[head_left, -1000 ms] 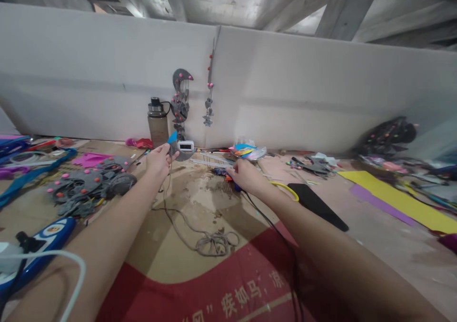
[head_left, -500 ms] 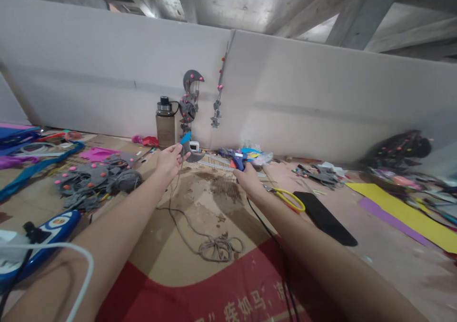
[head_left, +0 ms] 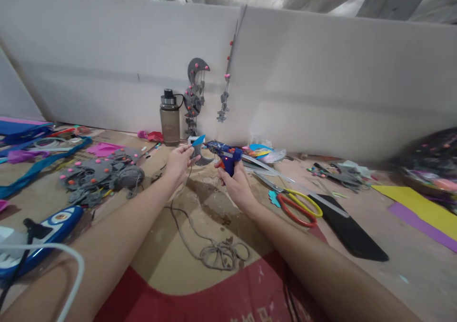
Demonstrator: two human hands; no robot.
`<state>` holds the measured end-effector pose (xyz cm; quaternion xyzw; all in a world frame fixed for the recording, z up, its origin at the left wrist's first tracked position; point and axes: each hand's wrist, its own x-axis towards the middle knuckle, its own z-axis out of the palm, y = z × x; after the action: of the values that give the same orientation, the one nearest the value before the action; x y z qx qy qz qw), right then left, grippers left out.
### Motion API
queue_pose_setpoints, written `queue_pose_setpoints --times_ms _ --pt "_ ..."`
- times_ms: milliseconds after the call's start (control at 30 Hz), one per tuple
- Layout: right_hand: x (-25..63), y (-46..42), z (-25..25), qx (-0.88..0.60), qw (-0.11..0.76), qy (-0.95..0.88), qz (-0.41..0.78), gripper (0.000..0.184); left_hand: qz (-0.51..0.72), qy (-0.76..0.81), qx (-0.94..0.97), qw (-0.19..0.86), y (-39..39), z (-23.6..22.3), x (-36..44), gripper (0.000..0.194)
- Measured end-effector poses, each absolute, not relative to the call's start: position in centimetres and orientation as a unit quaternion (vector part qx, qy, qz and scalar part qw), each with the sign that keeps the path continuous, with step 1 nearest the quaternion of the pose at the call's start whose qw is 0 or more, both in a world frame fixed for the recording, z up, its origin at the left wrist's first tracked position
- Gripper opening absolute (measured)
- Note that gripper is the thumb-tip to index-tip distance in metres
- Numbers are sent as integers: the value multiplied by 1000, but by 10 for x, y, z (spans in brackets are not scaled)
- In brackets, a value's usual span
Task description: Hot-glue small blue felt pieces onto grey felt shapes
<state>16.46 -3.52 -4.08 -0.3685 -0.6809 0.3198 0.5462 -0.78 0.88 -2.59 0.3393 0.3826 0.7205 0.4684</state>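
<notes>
Bench (head_left: 410, 284), rear edge: smoky translucent bottle (head_left: 170, 125). Left hand (head_left: 178, 162) pinches pointed blue piece (head_left: 198, 141); right hand (head_left: 240, 185) grips blue plastic glue gun (head_left: 231, 152).

The left grip (head_left: 181, 164) pinches a small pointed blue piece (head_left: 199, 141) against grey material. The right grip (head_left: 238, 183) holds a dark-blue glue gun (head_left: 230, 154), its nozzle just beside that piece. A loosely coiled grey cord (head_left: 218, 256) lies on brown-and-red cardboard (head_left: 171, 274), left of red-and-yellow-handled scissors (head_left: 286, 192).

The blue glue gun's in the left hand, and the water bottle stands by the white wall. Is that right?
Not quite: the head view shows the blue glue gun in the right hand. The water bottle does stand by the white wall.
</notes>
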Motion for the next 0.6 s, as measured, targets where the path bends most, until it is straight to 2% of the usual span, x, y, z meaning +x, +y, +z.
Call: queue_pose_setpoints --times_ms 200,600 --pt "165 -37 -36 -398 507 -725 242 25 718 391 355 454 7 -29 -1 6" --pt "163 -42 -34 -413 488 -729 246 25 712 397 362 452 1 -27 10 5"
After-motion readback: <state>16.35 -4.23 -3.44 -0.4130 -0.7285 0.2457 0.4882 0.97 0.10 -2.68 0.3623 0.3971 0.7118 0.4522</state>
